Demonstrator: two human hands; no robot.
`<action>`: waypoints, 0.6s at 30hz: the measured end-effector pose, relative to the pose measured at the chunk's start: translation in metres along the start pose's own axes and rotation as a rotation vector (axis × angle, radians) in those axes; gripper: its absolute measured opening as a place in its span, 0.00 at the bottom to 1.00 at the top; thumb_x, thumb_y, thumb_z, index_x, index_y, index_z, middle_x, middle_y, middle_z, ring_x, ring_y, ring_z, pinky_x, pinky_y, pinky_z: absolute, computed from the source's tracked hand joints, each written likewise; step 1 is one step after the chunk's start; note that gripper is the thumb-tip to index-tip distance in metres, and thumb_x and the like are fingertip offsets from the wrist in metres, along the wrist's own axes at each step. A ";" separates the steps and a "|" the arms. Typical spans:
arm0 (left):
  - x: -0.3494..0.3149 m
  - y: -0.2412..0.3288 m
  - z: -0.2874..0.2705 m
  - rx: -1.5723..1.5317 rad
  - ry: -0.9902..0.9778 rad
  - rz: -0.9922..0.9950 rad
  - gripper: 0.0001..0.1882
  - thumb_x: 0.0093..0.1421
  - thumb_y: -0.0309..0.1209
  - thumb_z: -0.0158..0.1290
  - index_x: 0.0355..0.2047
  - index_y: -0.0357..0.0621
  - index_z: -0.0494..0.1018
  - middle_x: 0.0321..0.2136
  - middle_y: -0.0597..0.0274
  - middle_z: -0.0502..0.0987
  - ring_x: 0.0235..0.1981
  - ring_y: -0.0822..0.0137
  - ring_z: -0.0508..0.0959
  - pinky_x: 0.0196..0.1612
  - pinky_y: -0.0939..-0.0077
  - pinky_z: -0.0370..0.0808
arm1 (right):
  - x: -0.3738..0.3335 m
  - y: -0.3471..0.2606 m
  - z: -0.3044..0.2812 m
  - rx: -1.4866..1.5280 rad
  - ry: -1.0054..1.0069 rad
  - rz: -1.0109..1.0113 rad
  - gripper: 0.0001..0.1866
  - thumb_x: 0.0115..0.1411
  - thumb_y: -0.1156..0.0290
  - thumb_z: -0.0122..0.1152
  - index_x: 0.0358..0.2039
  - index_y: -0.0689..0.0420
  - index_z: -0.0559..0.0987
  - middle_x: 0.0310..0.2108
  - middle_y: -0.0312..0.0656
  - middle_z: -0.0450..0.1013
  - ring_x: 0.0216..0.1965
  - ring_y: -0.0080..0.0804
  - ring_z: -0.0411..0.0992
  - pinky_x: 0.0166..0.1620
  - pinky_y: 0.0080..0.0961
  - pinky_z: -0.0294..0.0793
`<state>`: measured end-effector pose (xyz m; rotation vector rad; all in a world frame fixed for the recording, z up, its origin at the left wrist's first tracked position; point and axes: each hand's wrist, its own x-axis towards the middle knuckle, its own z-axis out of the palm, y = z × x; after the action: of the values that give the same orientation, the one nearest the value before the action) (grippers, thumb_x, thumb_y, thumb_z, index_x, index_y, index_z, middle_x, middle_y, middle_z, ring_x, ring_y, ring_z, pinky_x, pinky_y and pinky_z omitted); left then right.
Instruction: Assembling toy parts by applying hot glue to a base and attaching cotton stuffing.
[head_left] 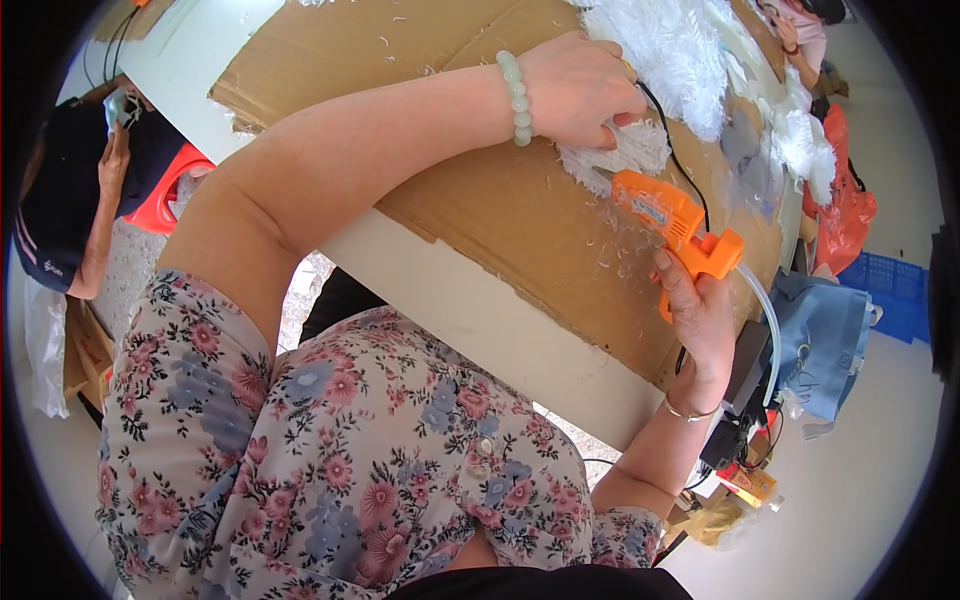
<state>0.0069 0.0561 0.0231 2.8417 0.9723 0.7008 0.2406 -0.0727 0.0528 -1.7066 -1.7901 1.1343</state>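
My right hand point(700, 310) is wrapped around the handle of an orange hot glue gun point(660, 208). A long whitish glue stick point(768, 310) curves out of its back end, and a black cord runs up past it. The gun's front end is close beside a white fluffy piece point(635, 150); whether the nozzle touches it I cannot make out. My left hand point(580, 90), with a pale green bead bracelet point(516, 95) on its wrist, reaches over from the left. Its curled fingers grip the upper edge of that fluffy piece, partly covering it.
Brown cardboard point(480, 220) covers much of the white table point(450, 290), with white fibres scattered on it. A heap of white fluffy material point(670, 60) lies at the far side. A blue bag point(815, 345) hangs at the right. Other people point(75, 190) sit at far left and far right.
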 end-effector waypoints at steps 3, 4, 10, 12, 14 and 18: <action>-0.002 0.000 0.001 -0.001 0.032 0.009 0.08 0.42 0.34 0.56 0.22 0.47 0.71 0.23 0.67 0.72 0.33 0.63 0.70 0.33 0.67 0.68 | -0.003 0.009 -0.001 0.078 -0.004 -0.022 0.15 0.57 0.62 0.58 0.40 0.59 0.71 0.27 0.32 0.70 0.28 0.18 0.65 0.30 0.15 0.63; -0.001 0.000 0.001 0.000 0.032 0.010 0.08 0.42 0.34 0.56 0.22 0.47 0.71 0.23 0.67 0.72 0.33 0.63 0.70 0.33 0.67 0.68 | -0.004 0.010 -0.001 0.104 -0.005 -0.036 0.15 0.57 0.63 0.58 0.40 0.59 0.71 0.27 0.32 0.70 0.28 0.18 0.65 0.31 0.14 0.63; -0.001 0.000 -0.005 -0.014 0.010 0.000 0.08 0.43 0.34 0.56 0.23 0.47 0.72 0.23 0.67 0.73 0.33 0.62 0.70 0.34 0.67 0.68 | -0.004 0.006 0.001 0.065 -0.018 -0.023 0.15 0.57 0.65 0.59 0.40 0.59 0.71 0.29 0.32 0.70 0.30 0.18 0.66 0.32 0.15 0.63; -0.001 -0.001 -0.005 -0.014 -0.006 -0.014 0.08 0.43 0.34 0.57 0.23 0.46 0.72 0.24 0.66 0.74 0.33 0.62 0.70 0.34 0.67 0.69 | -0.002 0.007 0.003 0.085 -0.012 -0.035 0.15 0.57 0.65 0.59 0.40 0.59 0.71 0.29 0.32 0.70 0.29 0.18 0.66 0.32 0.15 0.63; -0.001 -0.003 -0.004 -0.026 0.005 -0.012 0.08 0.44 0.35 0.56 0.23 0.46 0.73 0.24 0.66 0.74 0.33 0.62 0.70 0.34 0.67 0.69 | 0.000 0.005 0.006 0.105 -0.005 -0.049 0.14 0.57 0.65 0.59 0.39 0.59 0.71 0.29 0.32 0.70 0.29 0.18 0.65 0.32 0.16 0.64; 0.002 -0.007 -0.009 -0.131 -0.009 -0.094 0.07 0.49 0.35 0.53 0.24 0.46 0.73 0.21 0.63 0.74 0.30 0.59 0.72 0.32 0.66 0.69 | 0.003 -0.002 0.009 0.023 0.009 -0.087 0.14 0.56 0.65 0.59 0.38 0.60 0.71 0.27 0.32 0.70 0.28 0.18 0.65 0.31 0.16 0.64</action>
<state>0.0004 0.0623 0.0303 2.6657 1.0110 0.7135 0.2315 -0.0717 0.0486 -1.6019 -1.8200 1.1051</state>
